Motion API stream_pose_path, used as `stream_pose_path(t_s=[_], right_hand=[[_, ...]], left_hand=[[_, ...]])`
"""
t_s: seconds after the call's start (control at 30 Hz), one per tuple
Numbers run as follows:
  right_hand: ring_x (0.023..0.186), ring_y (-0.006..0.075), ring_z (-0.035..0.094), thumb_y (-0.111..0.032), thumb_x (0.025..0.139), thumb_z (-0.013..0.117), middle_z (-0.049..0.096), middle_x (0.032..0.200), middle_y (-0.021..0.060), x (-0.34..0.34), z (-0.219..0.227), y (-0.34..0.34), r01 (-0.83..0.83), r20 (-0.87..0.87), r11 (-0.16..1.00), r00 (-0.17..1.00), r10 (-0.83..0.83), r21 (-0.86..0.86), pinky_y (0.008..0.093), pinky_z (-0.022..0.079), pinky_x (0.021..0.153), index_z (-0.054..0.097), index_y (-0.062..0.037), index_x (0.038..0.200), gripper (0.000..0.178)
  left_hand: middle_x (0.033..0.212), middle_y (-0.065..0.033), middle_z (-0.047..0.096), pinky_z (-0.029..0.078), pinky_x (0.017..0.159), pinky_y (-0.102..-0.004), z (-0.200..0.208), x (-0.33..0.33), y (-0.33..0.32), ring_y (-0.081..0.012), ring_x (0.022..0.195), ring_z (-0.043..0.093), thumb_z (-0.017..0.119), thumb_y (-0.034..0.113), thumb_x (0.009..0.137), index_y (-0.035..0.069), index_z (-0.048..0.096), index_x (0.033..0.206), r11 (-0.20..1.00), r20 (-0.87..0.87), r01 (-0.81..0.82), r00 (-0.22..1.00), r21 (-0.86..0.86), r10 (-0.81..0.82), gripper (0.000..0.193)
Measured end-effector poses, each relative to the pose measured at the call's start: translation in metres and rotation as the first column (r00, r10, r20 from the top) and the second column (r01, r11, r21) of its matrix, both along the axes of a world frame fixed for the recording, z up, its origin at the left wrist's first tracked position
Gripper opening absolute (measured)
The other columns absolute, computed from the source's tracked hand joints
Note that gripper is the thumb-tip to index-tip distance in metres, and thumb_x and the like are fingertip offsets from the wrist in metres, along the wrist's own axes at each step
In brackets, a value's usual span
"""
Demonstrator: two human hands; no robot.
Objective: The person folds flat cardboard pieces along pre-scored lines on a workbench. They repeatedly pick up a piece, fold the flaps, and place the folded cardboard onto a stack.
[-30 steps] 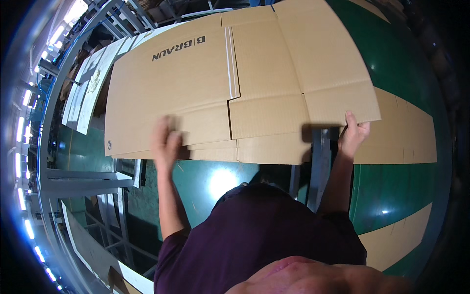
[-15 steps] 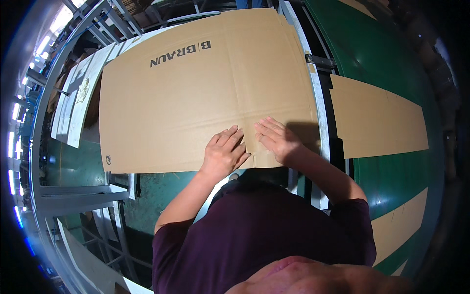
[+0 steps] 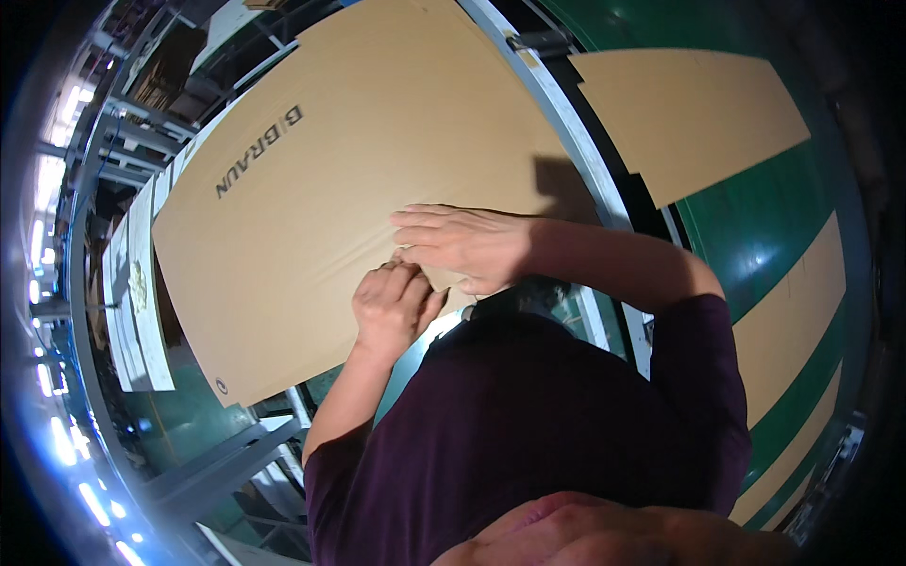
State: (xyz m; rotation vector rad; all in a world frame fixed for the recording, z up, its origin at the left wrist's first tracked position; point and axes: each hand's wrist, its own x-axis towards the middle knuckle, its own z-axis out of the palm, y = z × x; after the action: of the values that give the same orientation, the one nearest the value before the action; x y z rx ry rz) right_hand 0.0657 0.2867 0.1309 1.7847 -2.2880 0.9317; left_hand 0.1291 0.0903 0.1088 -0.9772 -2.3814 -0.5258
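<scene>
A large flat brown cardboard carton (image 3: 377, 123) with dark printing lies in front of me, slanted in view. My left hand (image 3: 389, 304) rests at its near edge with fingers curled in and thumb toward the right. What, if anything, those fingers hold is hidden. My right hand (image 3: 464, 243) lies flat on the cardboard, palm down and fingers stretched out to the left. Its fingertips are just above the left hand's knuckles, and its palm covers part of the near edge.
A pale metal rail (image 3: 538, 80) runs along the carton's right side. Beyond it, cardboard sheets (image 3: 689, 113) lie on a green surface (image 3: 755, 255). White slats (image 3: 137, 311) and a grey metal frame (image 3: 222, 462) stand at the left.
My right hand has moved left, close to my left hand, its fingers now pointing left. My left hand has shifted slightly left and its fingers have curled. The whole view has turned.
</scene>
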Motion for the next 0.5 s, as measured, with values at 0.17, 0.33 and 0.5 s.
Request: stream_pose_path(t_s=[0.17, 0.33, 0.5], right_hand=[[0.123, 0.0349, 0.042, -0.010, 0.058, 0.072, 0.054, 0.110, 0.0190, -0.016, -0.012, -0.002, -0.090, 0.045, 0.996, 0.995, 0.090, 0.005, 0.0417, 0.028, 0.113, 0.058, 0.0031, 0.088, 0.036], [0.109, 0.0317, 0.049, -0.011, 0.051, 0.079, 0.056, 0.099, 0.0153, -0.020, -0.013, 0.006, -0.180, 0.129, 0.979, 0.977, 0.168, 0.093, 0.0407, 0.035, 0.107, 0.058, 0.0018, 0.081, 0.039], [0.109, 0.0325, 0.050, -0.020, 0.057, 0.078, 0.056, 0.099, 0.0150, -0.024, -0.018, 0.019, -0.231, 0.006, 0.969, 0.973, 0.231, 0.087, 0.0410, 0.034, 0.107, 0.058, 0.0038, 0.085, 0.042]], left_hand=[[0.116, -0.0145, 0.058, 0.039, 0.095, -0.0498, -0.004, -0.009, -0.013, -0.0362, 0.113, 0.051, 0.083, 0.044, 0.057, 0.006, 0.054, 0.107, 0.979, 0.299, -0.190, 0.941, 0.072, 0.160, 0.069], [0.139, -0.0170, 0.042, 0.017, 0.111, -0.0594, -0.011, -0.011, -0.011, -0.0409, 0.135, 0.031, 0.080, 0.061, 0.053, 0.007, 0.045, 0.126, 0.958, 0.302, -0.254, 0.910, -0.135, 0.284, 0.097], [0.143, -0.0157, 0.039, 0.013, 0.112, -0.0578, -0.018, -0.006, -0.013, -0.0383, 0.137, 0.028, 0.075, 0.069, 0.055, 0.008, 0.044, 0.132, 0.930, 0.269, -0.311, 0.895, -0.197, 0.357, 0.103]])
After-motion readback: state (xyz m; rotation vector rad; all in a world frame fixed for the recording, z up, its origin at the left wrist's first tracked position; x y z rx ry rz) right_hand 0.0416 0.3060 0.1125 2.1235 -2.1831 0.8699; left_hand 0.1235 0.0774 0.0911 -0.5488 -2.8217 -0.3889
